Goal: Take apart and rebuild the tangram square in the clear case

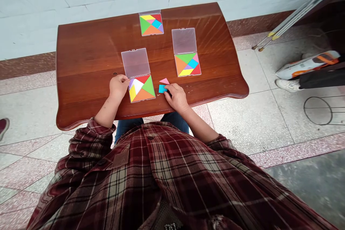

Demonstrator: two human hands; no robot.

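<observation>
The near tangram case (142, 99) lies with its clear lid folded back. Red, green, orange, yellow and purple pieces sit in it around a bare white patch (137, 86). My left hand (118, 88) is closed at the case's upper left corner, fingertips pinching the edge beside the purple piece (131, 83). To the right of the case, my right hand (177, 97) has its thumb and fingers on the right edge of a blue square piece (162, 88). A pink triangle piece (164, 81) lies just above the blue one.
Two more open tangram cases, one at right (188, 65) and one at the back (151, 25), hold full sets of pieces. The wooden table (88, 61) stands by a tiled wall. Crutches (291, 18), a person's shoe (288, 84) and a wire frame (318, 110) are at right.
</observation>
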